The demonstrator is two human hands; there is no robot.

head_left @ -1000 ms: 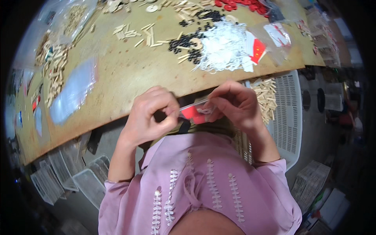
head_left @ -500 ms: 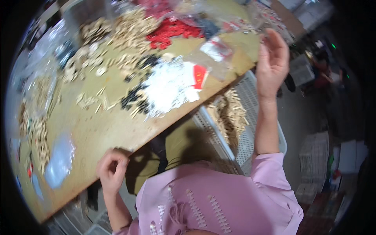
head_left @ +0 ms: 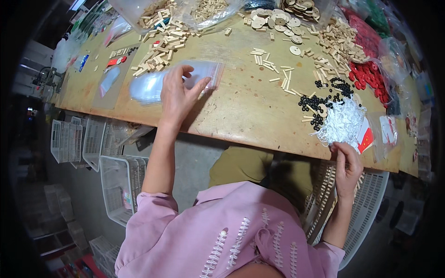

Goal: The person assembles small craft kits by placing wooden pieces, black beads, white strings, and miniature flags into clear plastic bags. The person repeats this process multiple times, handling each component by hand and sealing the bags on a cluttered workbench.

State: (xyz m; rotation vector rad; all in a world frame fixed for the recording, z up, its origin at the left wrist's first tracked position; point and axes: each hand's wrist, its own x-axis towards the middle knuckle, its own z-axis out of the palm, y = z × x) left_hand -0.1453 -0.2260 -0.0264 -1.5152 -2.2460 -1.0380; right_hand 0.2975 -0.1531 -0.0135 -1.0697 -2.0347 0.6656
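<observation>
My left hand (head_left: pixel 177 98) is over a pile of clear plastic bags (head_left: pixel 148 88) on the table, thumb and fingers spread apart. Whether its fingertips touch the bags I cannot tell. At the table's front edge, my right hand (head_left: pixel 348 170) has its fingers curled in toward the thumb, beside a heap of white strings (head_left: pixel 342 121). Anything between those fingertips is too small to make out. Small red flags (head_left: pixel 366 139) lie just right of the strings. Black beads (head_left: pixel 311 103) and short wooden sticks (head_left: pixel 285 79) are scattered to the left of the heap.
Wooden blocks (head_left: pixel 162 51), wooden discs (head_left: pixel 288 31) and red pieces (head_left: pixel 371 78) are piled farther back on the table (head_left: pixel 241 116). A white basket (head_left: pixel 366 217) stands under the right front edge. Other baskets (head_left: pixel 109 185) stand on the floor at left.
The view has swung left. My left hand has gone from the table edge to the plastic bags, its fingers opening. My right hand has come down from the far right to the strings.
</observation>
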